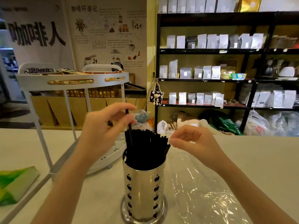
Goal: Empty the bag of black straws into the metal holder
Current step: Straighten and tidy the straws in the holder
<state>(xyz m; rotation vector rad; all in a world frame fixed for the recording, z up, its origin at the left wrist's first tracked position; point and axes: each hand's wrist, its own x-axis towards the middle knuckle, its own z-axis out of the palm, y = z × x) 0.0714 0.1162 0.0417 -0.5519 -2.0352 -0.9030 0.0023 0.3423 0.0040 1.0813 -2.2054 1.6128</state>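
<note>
A shiny metal holder point(144, 189) with apple-shaped cut-outs stands on the white counter in front of me. A thick bundle of black straws point(146, 147) stands in it, leaning right. My left hand point(103, 130) pinches a single black straw point(129, 126) above the bundle's left side, its lower end among the others. My right hand point(192, 139) hovers at the bundle's right edge, fingers curled, fingertips close to the straw tips, with nothing visibly held. The clear plastic bag point(202, 194) lies flat and crumpled on the counter to the right of the holder.
A white two-tier rack point(71, 81) stands on the counter at the left, its leg near my left forearm. A green and white packet point(14, 183) lies at the far left edge. Behind the counter are black shelves point(210, 78) of pouches and bags on the floor.
</note>
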